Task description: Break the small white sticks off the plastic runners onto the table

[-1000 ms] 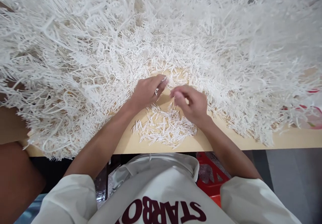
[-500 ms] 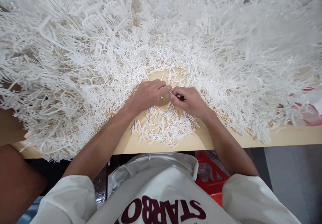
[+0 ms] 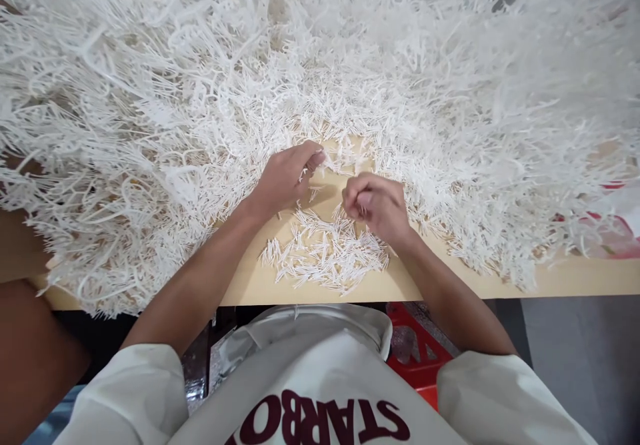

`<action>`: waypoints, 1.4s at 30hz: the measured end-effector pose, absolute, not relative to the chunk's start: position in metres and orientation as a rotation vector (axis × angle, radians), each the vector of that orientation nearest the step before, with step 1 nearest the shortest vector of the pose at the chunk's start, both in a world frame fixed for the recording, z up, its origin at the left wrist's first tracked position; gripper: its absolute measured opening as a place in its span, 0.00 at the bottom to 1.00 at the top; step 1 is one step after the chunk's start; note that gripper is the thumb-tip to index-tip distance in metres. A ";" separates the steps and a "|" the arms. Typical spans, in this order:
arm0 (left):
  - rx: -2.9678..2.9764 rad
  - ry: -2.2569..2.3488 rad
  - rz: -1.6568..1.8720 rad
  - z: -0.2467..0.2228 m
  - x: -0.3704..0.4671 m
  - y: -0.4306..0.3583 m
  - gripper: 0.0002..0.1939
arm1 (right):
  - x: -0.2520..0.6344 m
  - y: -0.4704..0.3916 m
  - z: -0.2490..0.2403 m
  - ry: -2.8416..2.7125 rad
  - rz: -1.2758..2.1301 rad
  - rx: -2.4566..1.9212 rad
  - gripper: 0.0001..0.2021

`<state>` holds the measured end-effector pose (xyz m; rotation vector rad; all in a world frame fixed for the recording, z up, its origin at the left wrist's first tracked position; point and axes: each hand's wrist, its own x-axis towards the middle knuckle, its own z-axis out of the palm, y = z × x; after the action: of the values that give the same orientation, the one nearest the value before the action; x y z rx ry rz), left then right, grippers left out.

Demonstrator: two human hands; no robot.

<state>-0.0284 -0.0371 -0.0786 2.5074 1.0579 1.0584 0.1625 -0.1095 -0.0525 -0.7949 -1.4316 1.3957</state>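
Thin white plastic pieces form a huge heap (image 3: 200, 98) across the table. A smaller loose pile (image 3: 330, 252) of short white sticks lies near the front edge, between my forearms. My left hand (image 3: 290, 175) is closed, thumb and fingers pinched on small white pieces that stick out by the fingertips, at the inner edge of the heap. My right hand (image 3: 377, 205) is closed in a curled pinch above the right end of the small pile. What it holds, if anything, is hidden by the fingers. The two hands are apart.
The tan tabletop (image 3: 580, 272) shows along the front edge. A red plastic stool (image 3: 413, 345) stands below it. At the right edge lies a clear bag with red marks (image 3: 610, 225). Another person's bare limb (image 3: 37, 358) is at the lower left.
My hands have moved apart from where their fingertips met. My left hand has shifted slightly left and up, and my right hand is now turned with its fingers curled.
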 end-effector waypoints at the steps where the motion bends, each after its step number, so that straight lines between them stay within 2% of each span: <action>1: 2.538 1.037 1.051 -0.078 -0.028 -0.038 0.11 | 0.163 -0.105 -0.055 -1.307 1.420 -0.881 0.08; 4: 2.687 0.929 0.984 -0.078 -0.028 -0.041 0.08 | 0.165 -0.094 -0.057 -1.210 1.396 -1.127 0.10; 8: 2.803 0.863 0.860 -0.078 -0.028 -0.045 0.10 | 0.166 -0.092 -0.053 -1.571 1.164 -1.298 0.11; 12: 2.844 0.806 0.846 -0.074 -0.028 -0.047 0.12 | 0.171 -0.095 -0.050 -1.947 0.915 -1.295 0.11; 18: 2.809 0.785 0.716 -0.070 -0.024 -0.052 0.09 | 0.182 -0.091 -0.051 -2.208 0.607 -1.231 0.09; 23: 2.925 0.795 0.646 -0.070 -0.024 -0.050 0.11 | 0.183 -0.096 -0.048 -2.249 0.590 -1.148 0.05; 28: 2.700 1.069 0.786 -0.072 -0.033 -0.036 0.09 | 0.172 -0.110 -0.038 -2.123 0.849 -0.877 0.06; 30: 2.547 1.092 0.842 -0.071 -0.033 -0.037 0.10 | 0.171 -0.110 -0.038 -1.997 0.850 -0.927 0.06; 34: 2.442 1.021 0.898 -0.066 -0.027 -0.045 0.15 | 0.173 -0.101 -0.045 -1.842 0.745 -1.227 0.11; 38: 2.452 0.929 0.855 -0.065 -0.023 -0.051 0.15 | 0.174 -0.094 -0.050 -1.940 0.716 -1.333 0.12; 42: 2.517 0.884 0.771 -0.065 -0.021 -0.054 0.14 | 0.171 -0.096 -0.051 -2.162 0.592 -1.260 0.15</action>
<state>-0.0210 -0.0536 -0.0648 2.5174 0.8842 0.7705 0.1714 -0.0961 -0.0506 -1.2603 -2.1618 0.5922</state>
